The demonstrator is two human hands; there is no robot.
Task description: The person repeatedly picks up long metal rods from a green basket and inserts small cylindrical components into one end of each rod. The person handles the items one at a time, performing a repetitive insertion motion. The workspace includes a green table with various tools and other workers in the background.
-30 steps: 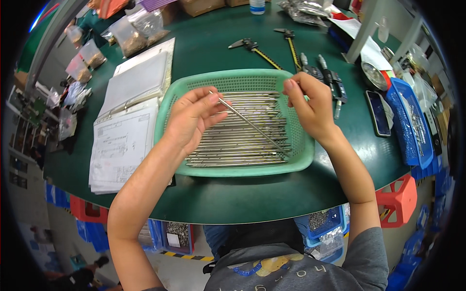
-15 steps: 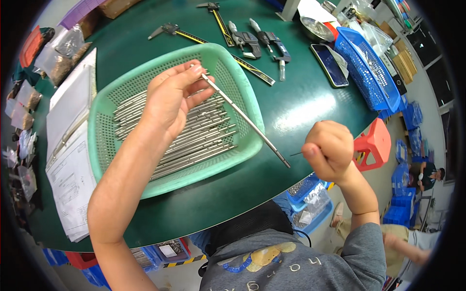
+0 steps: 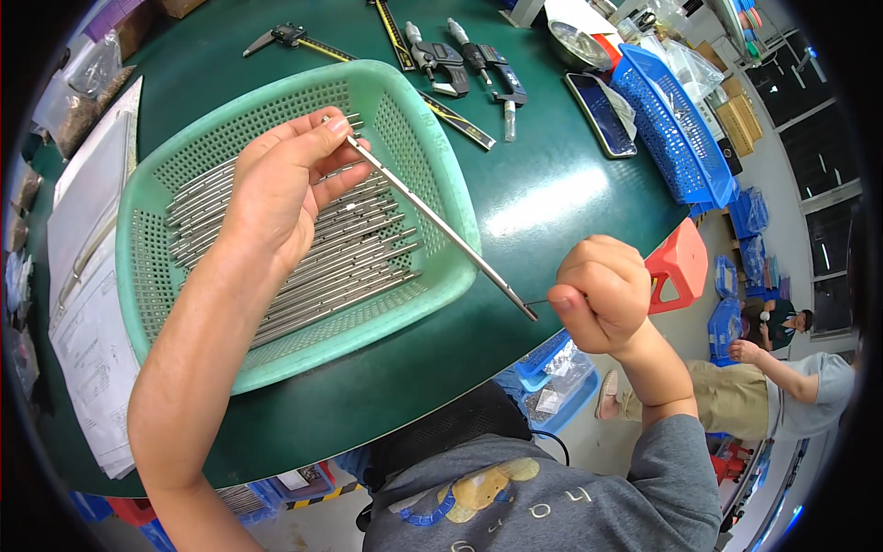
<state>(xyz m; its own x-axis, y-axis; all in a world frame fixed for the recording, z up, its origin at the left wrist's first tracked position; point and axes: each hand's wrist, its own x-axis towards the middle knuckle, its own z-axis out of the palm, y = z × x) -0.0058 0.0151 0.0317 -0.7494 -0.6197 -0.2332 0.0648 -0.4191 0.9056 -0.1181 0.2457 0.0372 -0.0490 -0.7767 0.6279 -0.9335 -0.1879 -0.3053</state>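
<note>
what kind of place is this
Probably a factory inspection or quality-check bench. The left hand holds a metal rod over a green basket of similar rods, and calipers and micrometers lie on the green table.

The person wears a grey short-sleeved T-shirt (image 3: 589, 497); its right sleeve (image 3: 676, 460) ends above the elbow, and both forearms are bare, with no watch, ring or glove showing on the left hand (image 3: 276, 189) or the right hand (image 3: 598, 294). Across the chest runs a print (image 3: 469, 492) in yellow and blue with a row of dark letters beside it. Above the shirt's upper edge sits a patch of black mesh-like fabric (image 3: 441, 432).
</note>
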